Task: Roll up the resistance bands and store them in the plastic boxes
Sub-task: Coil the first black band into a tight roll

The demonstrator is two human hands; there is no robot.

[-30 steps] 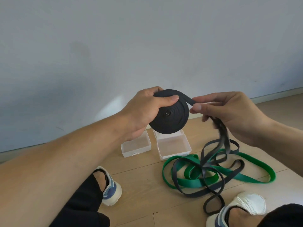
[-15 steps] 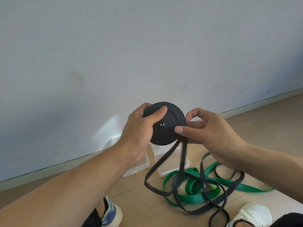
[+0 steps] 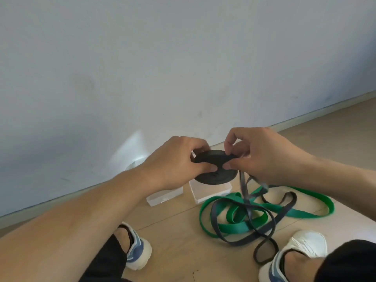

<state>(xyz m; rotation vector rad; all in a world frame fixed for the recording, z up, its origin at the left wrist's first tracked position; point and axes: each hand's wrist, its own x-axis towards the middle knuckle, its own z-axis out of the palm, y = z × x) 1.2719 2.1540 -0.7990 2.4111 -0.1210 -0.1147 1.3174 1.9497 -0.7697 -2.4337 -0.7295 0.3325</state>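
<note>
A: Pale wall (image 3: 183,58) behind, wooden floor (image 3: 179,237) under you. What differs from 0.5 s ago?

B: The black roll (image 3: 215,169) has tipped from upright to nearly flat, lower, above the 2 plastic boxes (image 3: 211,190).

A: And your grip?

B: Your left hand (image 3: 175,163) pinches the roll's near edge; your right hand (image 3: 262,157) pinches its far rim. The loose black tail (image 3: 244,212) lies over the green band (image 3: 295,213).
</note>
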